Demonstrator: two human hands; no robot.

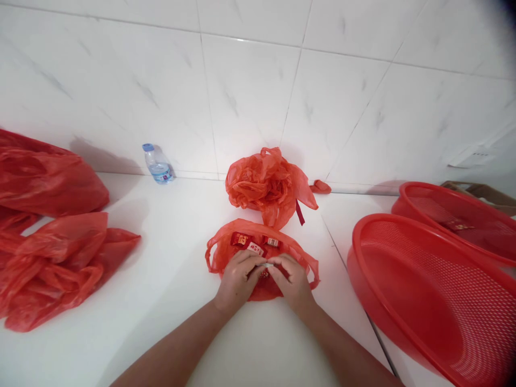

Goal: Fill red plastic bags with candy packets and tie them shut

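Observation:
An open red plastic bag (220, 244) lies on the white table, with several small red packets (241, 239) inside. Over it, my left hand (238, 277) and my right hand (293, 277) meet fingertip to fingertip. Both are closed in a pinch on a small pale strip-like piece (267, 264), too small for me to tell its kind. One packet with a white label (255, 248) lies just beyond my left fingers, and a little packet with a pale front (272, 242) rests at the far side of the bag. My hands hide the bag's near part.
Behind the bag sits a crumpled heap of red plastic bags (262, 180). A water bottle (159, 167) stands by the tiled wall. Filled-looking red bags (52, 269) are on the left. Red mesh baskets (407, 269) occupy the right, past a table seam.

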